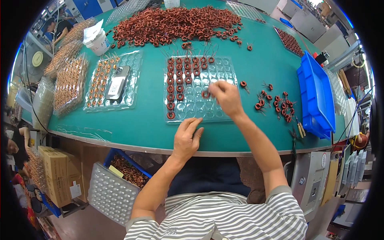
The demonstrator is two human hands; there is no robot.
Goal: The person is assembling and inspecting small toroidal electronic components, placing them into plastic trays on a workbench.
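A clear plastic blister tray (pixel 218 114) lies in front of me, its left columns and far rows filled with red-brown ring coils (pixel 171 97) with thin wire leads. Over the middle of its cups, my right hand (pixel 226 97) pinches a single ring coil (pixel 206 94) between thumb and fingers. My left hand (pixel 188 138) rests at the tray's near edge, fingertips touching the rim and thumb held apart, with nothing seen in it. Several loose coils (pixel 285 105) lie on the green table to the right, and one coil (pixel 243 84) sits close to the tray.
A large heap of coils (pixel 176 25) covers the far table. At left are a phone (pixel 118 83) on a part-filled tray (pixel 134 74), stacked trays (pixel 71 82) and a white bucket (pixel 97 43). A blue bin (pixel 314 96) and pliers (pixel 295 138) lie at right.
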